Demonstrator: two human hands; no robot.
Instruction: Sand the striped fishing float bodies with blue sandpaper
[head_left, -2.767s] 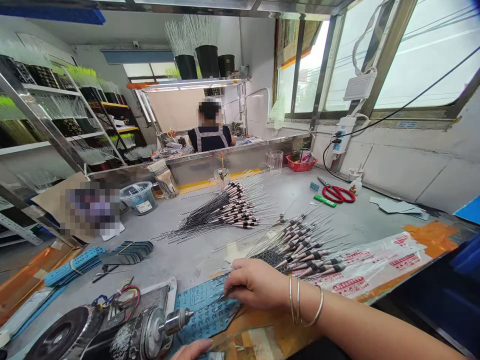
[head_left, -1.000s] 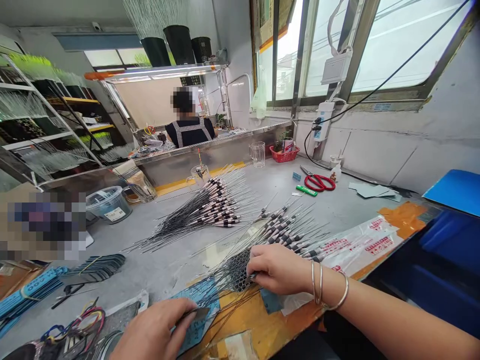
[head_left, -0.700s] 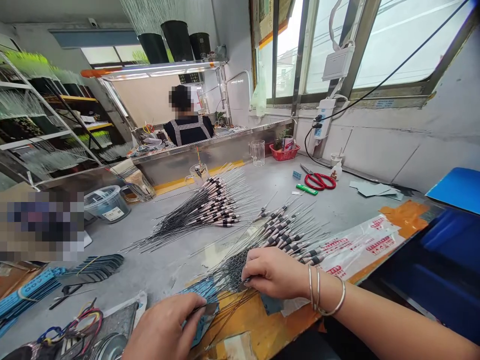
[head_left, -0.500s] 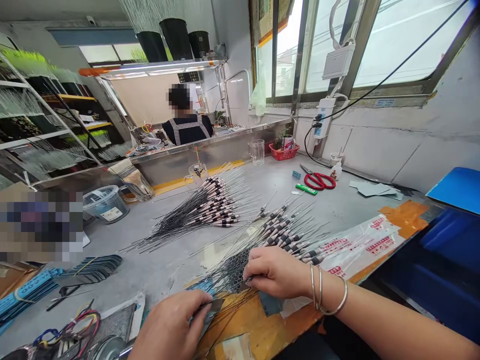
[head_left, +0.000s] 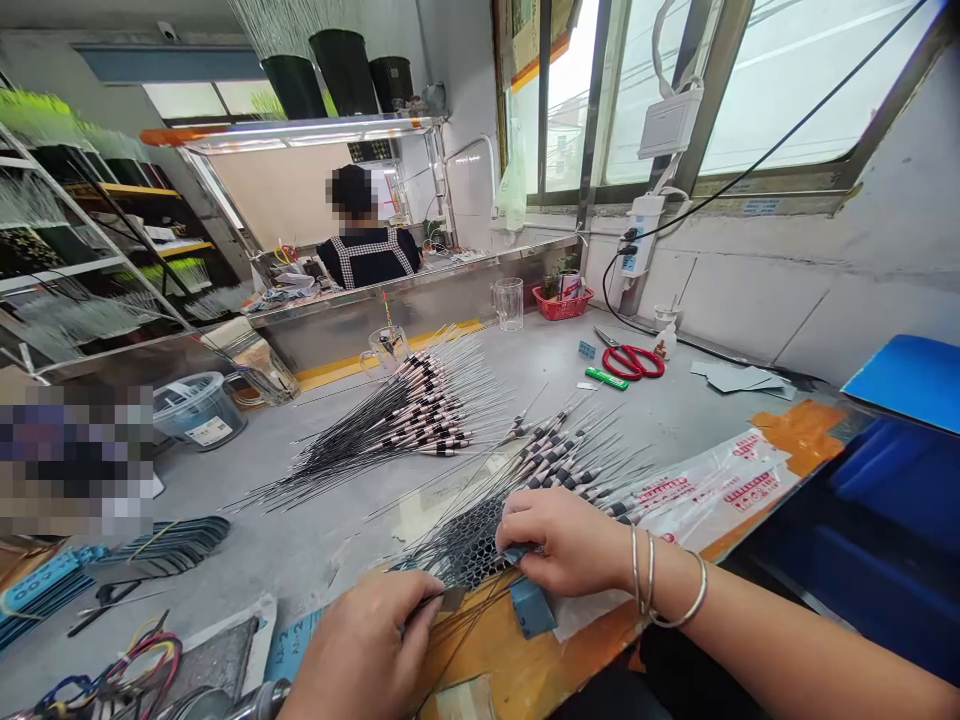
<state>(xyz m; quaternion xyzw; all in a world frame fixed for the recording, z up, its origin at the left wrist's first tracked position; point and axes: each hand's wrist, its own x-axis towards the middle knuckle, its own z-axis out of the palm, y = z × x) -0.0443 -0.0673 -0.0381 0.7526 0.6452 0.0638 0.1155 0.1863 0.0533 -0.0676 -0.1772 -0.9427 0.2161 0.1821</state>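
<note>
My right hand rests on the near heap of thin black rods with pink-and-black banded bodies, fingers curled and pinching at the rods' ends over a dark honeycomb-patterned patch. Bangles ring that wrist. My left hand is closed at the table's front edge, pinching a small grey card between thumb and fingers, with thin rod tails running under it. A second fan of the same rods lies farther back.
Red scissors, a green marker, a glass and a red basket sit at the back right. A plastic tub and dark card stacks lie left. A motor with coloured wires sits front left. Another person works behind the metal divider.
The view has drifted right. My left hand came into view and slid right along the front edge with the grey card. My right hand moved from the blue cards onto the rod heap.
</note>
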